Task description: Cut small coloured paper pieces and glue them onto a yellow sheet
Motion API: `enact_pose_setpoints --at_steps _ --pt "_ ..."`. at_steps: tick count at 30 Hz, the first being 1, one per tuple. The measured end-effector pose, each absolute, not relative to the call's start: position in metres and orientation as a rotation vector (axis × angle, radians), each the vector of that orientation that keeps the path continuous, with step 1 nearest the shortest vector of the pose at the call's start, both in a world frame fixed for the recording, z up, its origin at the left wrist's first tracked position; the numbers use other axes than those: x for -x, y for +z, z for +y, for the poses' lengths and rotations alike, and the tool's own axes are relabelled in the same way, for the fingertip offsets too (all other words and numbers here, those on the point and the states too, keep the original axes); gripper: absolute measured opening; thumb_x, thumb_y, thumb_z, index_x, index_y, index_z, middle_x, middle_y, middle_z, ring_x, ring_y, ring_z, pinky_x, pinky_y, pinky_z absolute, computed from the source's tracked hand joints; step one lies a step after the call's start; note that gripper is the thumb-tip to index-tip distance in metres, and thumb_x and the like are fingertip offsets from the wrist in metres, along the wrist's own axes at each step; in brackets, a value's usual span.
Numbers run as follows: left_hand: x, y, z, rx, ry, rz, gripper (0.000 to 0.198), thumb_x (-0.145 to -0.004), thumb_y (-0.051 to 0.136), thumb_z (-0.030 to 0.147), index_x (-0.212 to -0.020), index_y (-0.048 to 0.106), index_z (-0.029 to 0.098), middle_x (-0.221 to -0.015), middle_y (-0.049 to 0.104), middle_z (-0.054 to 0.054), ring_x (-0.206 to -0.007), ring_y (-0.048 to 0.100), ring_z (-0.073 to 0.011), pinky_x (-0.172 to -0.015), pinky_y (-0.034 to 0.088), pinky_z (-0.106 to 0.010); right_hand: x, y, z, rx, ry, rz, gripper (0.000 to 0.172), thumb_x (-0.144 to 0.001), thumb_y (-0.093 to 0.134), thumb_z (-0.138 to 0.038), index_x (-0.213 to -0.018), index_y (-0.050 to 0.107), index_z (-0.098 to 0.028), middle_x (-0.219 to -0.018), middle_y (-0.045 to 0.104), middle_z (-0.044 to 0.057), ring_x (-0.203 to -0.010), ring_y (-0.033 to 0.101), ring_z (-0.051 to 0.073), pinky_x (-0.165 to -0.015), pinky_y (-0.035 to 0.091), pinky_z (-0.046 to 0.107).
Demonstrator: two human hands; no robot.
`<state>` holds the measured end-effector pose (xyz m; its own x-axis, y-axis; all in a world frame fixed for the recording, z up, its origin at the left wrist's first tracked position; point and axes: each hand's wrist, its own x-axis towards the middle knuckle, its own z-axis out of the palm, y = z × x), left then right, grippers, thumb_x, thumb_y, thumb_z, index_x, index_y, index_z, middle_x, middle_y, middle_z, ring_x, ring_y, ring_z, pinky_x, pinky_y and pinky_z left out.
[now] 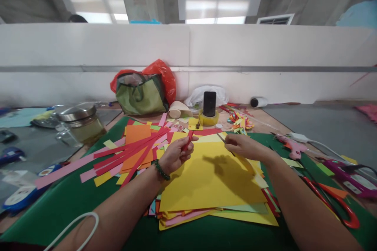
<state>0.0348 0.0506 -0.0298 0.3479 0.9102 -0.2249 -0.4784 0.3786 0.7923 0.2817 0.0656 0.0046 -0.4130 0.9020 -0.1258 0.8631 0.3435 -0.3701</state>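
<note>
My left hand (pixel 176 152) pinches a small red paper strip (pixel 190 136) above the left side of a stack of coloured sheets. Opposite it, my right hand (pixel 246 147) is closed around a thin, grey, rod-like tool (pixel 220 137); its exact kind is not clear. A large yellow paper sheet (pixel 200 192) tops the stack, and the shadow of the hands falls on it. Left of the stack, red paper strips (pixel 129 152) fan out over pink, orange and yellow pieces. The two hands are apart from each other.
A phone (pixel 209 103) stands in a yellow tape roll (pixel 210 120) beside a pile of folded paper bits (pixel 240 122). Red-handled scissors (pixel 352 217) and a pink glue gun (pixel 294 147) lie on the right. A glass jar (pixel 85 127) and green bag (pixel 140 96) stand left.
</note>
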Motion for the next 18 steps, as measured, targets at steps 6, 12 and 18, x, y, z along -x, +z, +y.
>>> enact_pose_setpoints --at_steps 6,12,18 --pt "-0.035 -0.027 0.049 -0.67 0.977 0.715 0.018 -0.088 0.052 0.018 -0.092 0.065 0.005 -0.055 0.041 0.005 -0.038 0.024 -0.0012 -0.037 0.017 -0.013 -0.261 -0.003 0.053 1.08 1.037 -2.214 0.042 -0.091 0.034 -0.056 -0.088 0.049 -0.017 -0.055 0.055 -0.002 -0.056 0.053 0.014 -0.066 0.044 0.028" --pt "-0.036 -0.029 0.048 -0.741 0.914 0.711 0.022 -0.08 0.066 0.026 -0.091 0.064 0.007 -0.054 0.042 0.006 -0.038 0.023 -0.0003 -0.037 0.016 -0.012 -0.245 -0.008 0.04 1.033 1.653 -1.993 0.051 -0.079 0.05 -0.066 -0.079 0.056 -0.015 -0.05 0.053 -0.004 -0.038 0.049 0.01 -0.042 0.04 0.023" --pt "-0.038 -0.031 0.047 -0.875 0.831 0.708 0.034 -0.072 0.073 0.038 -0.068 0.052 0.012 -0.053 0.047 0.005 -0.038 0.024 0.0012 -0.037 0.017 -0.012 -0.242 -0.002 0.034 1.068 1.71 -1.957 0.046 -0.078 0.054 -0.061 -0.072 0.055 -0.015 -0.045 0.053 -0.004 -0.036 0.048 0.008 -0.039 0.035 0.02"
